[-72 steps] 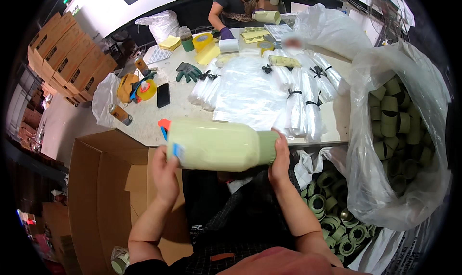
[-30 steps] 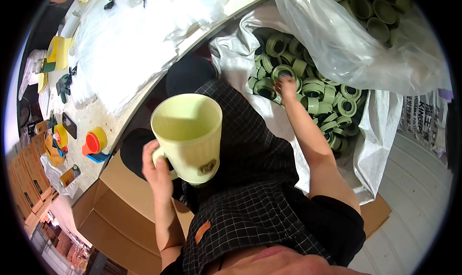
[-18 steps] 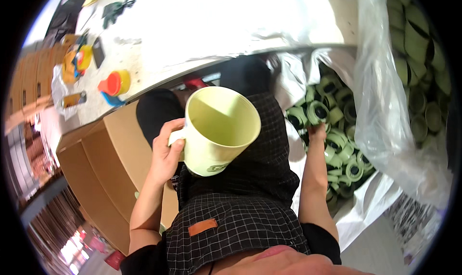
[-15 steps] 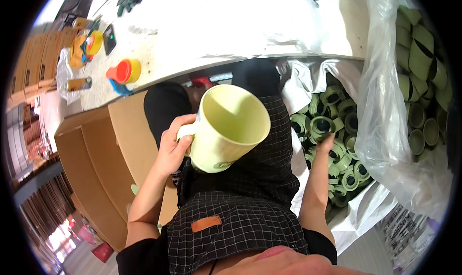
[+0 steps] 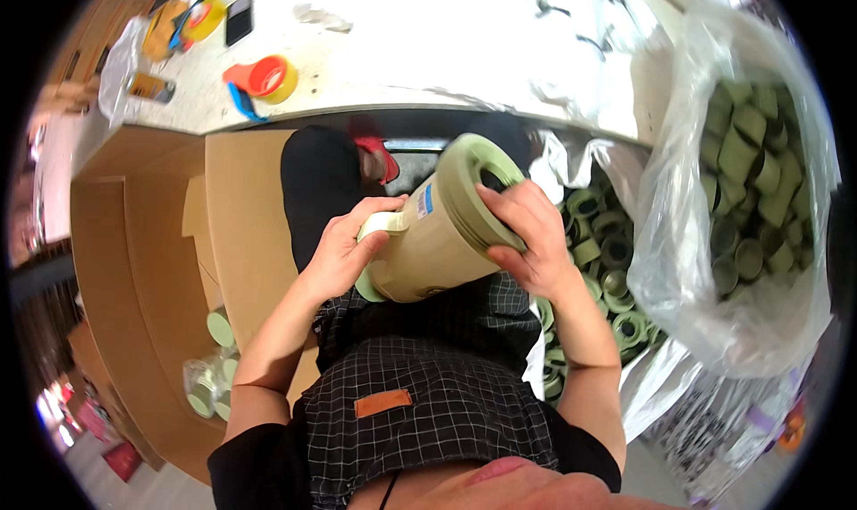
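A pale green mug [image 5: 420, 251] with a blue-and-white label is tilted over my lap, its mouth toward the upper right. The fingers of my left hand [image 5: 344, 251] are closed round its handle. My right hand [image 5: 540, 242] grips a green ring-shaped lid [image 5: 466, 166] with a dark centre, which sits against the mug's mouth. Whether the lid is fully seated I cannot tell. Below my right forearm, many similar green lids [image 5: 616, 282] lie in a white sack [image 5: 665, 389].
An open cardboard box [image 5: 147, 287] at left holds several green mugs [image 5: 220, 327]. A clear plastic bag [image 5: 665, 233] of green sleeve-like pieces [image 5: 754, 171] stands at right. On the white table [image 5: 402, 46] are a phone [image 5: 239, 19] and a red-and-yellow round object [image 5: 268, 77].
My right hand has come up from the sack of lids to the mug, bringing a lid onto its mouth. The mug has turned, and the view has shifted slightly.
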Demonstrator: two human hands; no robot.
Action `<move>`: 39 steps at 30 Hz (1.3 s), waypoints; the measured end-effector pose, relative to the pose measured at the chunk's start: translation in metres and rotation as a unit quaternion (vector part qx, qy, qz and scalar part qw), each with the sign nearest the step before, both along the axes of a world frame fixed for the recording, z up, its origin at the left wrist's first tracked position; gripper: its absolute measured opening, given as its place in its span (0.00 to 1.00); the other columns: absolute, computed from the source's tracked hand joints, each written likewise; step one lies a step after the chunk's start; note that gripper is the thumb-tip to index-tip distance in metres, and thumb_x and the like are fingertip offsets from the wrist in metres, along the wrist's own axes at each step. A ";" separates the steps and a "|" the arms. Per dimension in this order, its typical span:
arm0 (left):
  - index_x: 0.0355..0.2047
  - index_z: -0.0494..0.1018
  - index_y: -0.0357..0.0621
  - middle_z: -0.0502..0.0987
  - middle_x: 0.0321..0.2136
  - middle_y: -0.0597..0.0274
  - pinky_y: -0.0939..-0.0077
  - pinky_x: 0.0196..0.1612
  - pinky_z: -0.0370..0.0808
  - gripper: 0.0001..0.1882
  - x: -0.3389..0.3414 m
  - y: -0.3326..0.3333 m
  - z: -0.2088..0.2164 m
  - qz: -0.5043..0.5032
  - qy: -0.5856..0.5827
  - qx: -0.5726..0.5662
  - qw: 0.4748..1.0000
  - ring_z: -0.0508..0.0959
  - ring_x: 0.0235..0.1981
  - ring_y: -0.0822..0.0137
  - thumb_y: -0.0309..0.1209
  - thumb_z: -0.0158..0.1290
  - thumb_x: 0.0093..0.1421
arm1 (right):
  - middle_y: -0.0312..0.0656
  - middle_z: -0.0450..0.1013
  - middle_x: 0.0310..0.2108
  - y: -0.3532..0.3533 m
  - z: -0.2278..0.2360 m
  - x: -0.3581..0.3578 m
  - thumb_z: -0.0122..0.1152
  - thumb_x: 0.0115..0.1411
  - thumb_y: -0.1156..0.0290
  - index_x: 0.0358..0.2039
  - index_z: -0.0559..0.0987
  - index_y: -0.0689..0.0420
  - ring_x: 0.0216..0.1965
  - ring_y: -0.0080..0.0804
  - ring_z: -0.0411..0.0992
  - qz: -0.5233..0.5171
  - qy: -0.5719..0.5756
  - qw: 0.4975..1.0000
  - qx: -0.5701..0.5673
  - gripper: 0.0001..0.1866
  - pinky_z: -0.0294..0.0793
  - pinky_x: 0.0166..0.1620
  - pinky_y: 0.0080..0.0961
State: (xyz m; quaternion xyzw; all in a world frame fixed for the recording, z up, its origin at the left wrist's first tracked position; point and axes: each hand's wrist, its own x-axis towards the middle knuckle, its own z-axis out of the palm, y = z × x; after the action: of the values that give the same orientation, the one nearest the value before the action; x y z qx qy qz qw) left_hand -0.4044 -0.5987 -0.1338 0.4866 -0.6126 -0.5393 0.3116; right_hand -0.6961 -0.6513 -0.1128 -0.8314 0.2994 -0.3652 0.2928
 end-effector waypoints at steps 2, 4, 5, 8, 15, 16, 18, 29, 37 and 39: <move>0.57 0.70 0.42 0.78 0.53 0.53 0.66 0.53 0.75 0.19 0.006 0.003 -0.003 0.004 0.017 -0.039 0.999 0.81 0.50 0.55 0.31 0.50 0.67 | 0.42 0.71 0.32 0.008 -0.001 0.000 0.62 0.60 0.50 0.55 0.77 0.63 0.33 0.41 0.69 0.003 -0.002 1.000 -0.024 0.31 0.70 0.38 0.36; 0.58 0.69 0.42 0.79 0.52 0.52 0.66 0.50 0.77 0.19 0.006 0.002 -0.006 -0.003 0.036 -0.042 0.998 0.82 0.48 0.52 0.27 0.50 0.67 | 0.42 0.71 0.32 0.019 -0.003 0.000 0.61 0.62 0.49 0.54 0.78 0.62 0.33 0.41 0.69 0.000 0.011 1.000 -0.019 0.31 0.69 0.37 0.35; 0.58 0.69 0.41 0.79 0.52 0.53 0.68 0.52 0.76 0.19 0.008 0.008 -0.012 0.000 0.039 -0.019 0.999 0.81 0.48 0.57 0.30 0.50 0.68 | 0.42 0.71 0.31 0.022 -0.001 0.003 0.60 0.62 0.48 0.54 0.78 0.62 0.32 0.40 0.69 0.001 0.019 1.000 -0.011 0.31 0.69 0.37 0.35; 0.59 0.69 0.40 0.79 0.53 0.54 0.69 0.53 0.75 0.20 0.012 0.014 -0.011 -0.002 0.037 -0.018 0.999 0.80 0.50 0.62 0.35 0.50 0.70 | 0.42 0.71 0.30 0.028 0.001 0.008 0.58 0.63 0.46 0.55 0.78 0.63 0.31 0.39 0.68 -0.001 0.032 0.999 -0.018 0.32 0.69 0.37 0.33; 0.58 0.69 0.41 0.79 0.51 0.49 0.69 0.52 0.75 0.20 0.005 0.024 -0.001 0.033 -0.046 -0.004 0.998 0.81 0.50 0.58 0.36 0.50 0.69 | 0.44 0.68 0.29 0.035 0.004 0.014 0.53 0.65 0.47 0.54 0.77 0.64 0.31 0.42 0.67 -0.023 0.044 0.999 0.018 0.31 0.67 0.36 0.36; 0.58 0.69 0.42 0.78 0.50 0.47 0.67 0.51 0.76 0.20 0.001 0.022 -0.004 0.051 -0.081 -0.083 0.992 0.81 0.50 0.53 0.33 0.51 0.67 | 0.45 0.68 0.29 0.028 0.010 0.018 0.53 0.66 0.48 0.53 0.77 0.64 0.31 0.43 0.66 -0.031 0.043 0.999 0.007 0.30 0.66 0.36 0.37; 0.56 0.69 0.44 0.79 0.49 0.49 0.61 0.46 0.78 0.21 -0.004 0.031 0.001 0.077 -0.087 -0.119 0.986 0.80 0.46 0.46 0.33 0.55 0.64 | 0.46 0.66 0.29 0.037 0.014 0.018 0.51 0.65 0.48 0.53 0.77 0.64 0.31 0.44 0.65 -0.043 0.043 0.998 0.018 0.30 0.65 0.37 0.38; 0.55 0.69 0.39 0.73 0.58 0.46 0.63 0.49 0.79 0.24 -0.022 0.045 0.006 0.020 -0.102 -0.149 0.983 0.80 0.49 0.47 0.31 0.59 0.60 | 0.48 0.79 0.41 0.010 0.012 -0.027 0.35 0.68 0.40 0.42 0.79 0.67 0.44 0.38 0.77 -0.101 -0.004 0.938 0.332 0.39 0.75 0.50 0.35; 0.54 0.70 0.42 0.75 0.56 0.48 0.64 0.40 0.80 0.28 -0.036 0.032 -0.002 0.031 -0.142 -0.190 0.971 0.82 0.40 0.49 0.33 0.65 0.53 | 0.49 0.81 0.40 -0.067 -0.009 0.013 0.36 0.72 0.42 0.45 0.81 0.69 0.43 0.35 0.78 0.081 0.055 0.893 0.440 0.39 0.74 0.52 0.32; 0.54 0.71 0.45 0.76 0.55 0.52 0.63 0.37 0.81 0.29 -0.028 0.041 -0.007 0.061 -0.185 -0.189 0.963 0.83 0.37 0.51 0.39 0.66 0.53 | 0.49 0.81 0.43 -0.079 -0.003 0.021 0.38 0.73 0.49 0.46 0.80 0.70 0.44 0.36 0.78 0.107 0.110 0.915 0.373 0.33 0.74 0.53 0.31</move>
State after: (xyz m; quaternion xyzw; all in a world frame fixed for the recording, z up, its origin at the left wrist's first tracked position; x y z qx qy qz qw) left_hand -0.4319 -0.5577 -0.1413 0.5469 -0.7192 -0.2944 0.3114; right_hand -0.6752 -0.7307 -0.1156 -0.7236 0.3537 -0.0996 0.5844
